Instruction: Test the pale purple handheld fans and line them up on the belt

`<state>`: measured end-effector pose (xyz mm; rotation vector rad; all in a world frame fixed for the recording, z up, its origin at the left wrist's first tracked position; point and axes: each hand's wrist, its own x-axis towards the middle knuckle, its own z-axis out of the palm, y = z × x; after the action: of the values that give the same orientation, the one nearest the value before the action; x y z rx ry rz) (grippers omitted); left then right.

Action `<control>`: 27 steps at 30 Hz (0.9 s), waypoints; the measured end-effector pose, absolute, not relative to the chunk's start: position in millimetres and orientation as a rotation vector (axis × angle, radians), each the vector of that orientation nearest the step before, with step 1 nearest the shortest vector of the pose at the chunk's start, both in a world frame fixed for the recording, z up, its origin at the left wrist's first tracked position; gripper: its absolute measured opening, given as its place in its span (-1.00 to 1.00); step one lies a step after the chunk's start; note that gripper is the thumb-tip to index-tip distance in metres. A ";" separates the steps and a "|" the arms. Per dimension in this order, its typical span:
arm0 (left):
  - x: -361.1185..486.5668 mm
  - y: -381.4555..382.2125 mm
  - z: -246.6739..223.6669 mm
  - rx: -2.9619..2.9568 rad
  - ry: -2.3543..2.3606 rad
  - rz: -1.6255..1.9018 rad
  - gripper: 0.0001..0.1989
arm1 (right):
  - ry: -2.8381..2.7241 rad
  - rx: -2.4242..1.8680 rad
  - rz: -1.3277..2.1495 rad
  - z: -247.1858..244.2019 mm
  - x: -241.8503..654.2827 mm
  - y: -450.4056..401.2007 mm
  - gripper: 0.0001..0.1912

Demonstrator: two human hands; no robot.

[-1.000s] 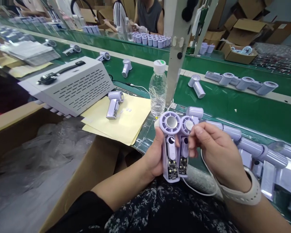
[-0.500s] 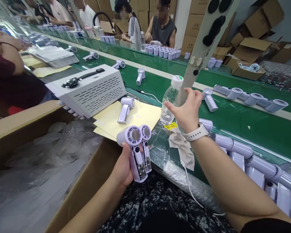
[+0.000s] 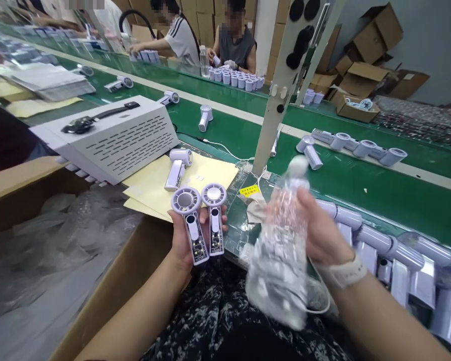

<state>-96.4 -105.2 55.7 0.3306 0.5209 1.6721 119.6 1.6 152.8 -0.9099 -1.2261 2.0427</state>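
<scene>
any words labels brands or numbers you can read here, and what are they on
None legible.
Yellow rectangular label, seemingly on the green bench: characters too small to read.
Clear plastic bottle in the right hand: too motion-blurred.
Two lilac plastic handheld fans in the left hand: no legible text.
Brown cardboard boxes behind: nothing readable.

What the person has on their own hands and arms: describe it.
The left hand and right hand are both ungloved. The right wrist wears a pale, whitish band, blurred, so its details can't be told; the left wrist has none. The forearms are uncovered, and no sleeve can be made out clearly.
</scene>
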 end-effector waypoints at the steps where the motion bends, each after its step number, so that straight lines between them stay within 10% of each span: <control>1: -96.8 -103.7 55.8 0.328 0.536 1.659 -0.33 | -1.087 -0.970 2.297 142.2 129.9 -14.2 -0.44; 6: -97.1 -98.3 52.9 0.347 0.608 1.612 -0.31 | -0.606 -1.021 2.724 85.5 160.3 -59.9 -0.27; 27: -95.6 -100.6 51.1 0.412 0.609 1.616 -0.31 | -0.736 -1.182 2.625 80.3 179.5 -54.9 -0.31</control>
<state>-95.6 -100.6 51.1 0.4124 0.6093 1.6161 179.5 -54.9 80.3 -1.1818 -0.7362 2.6250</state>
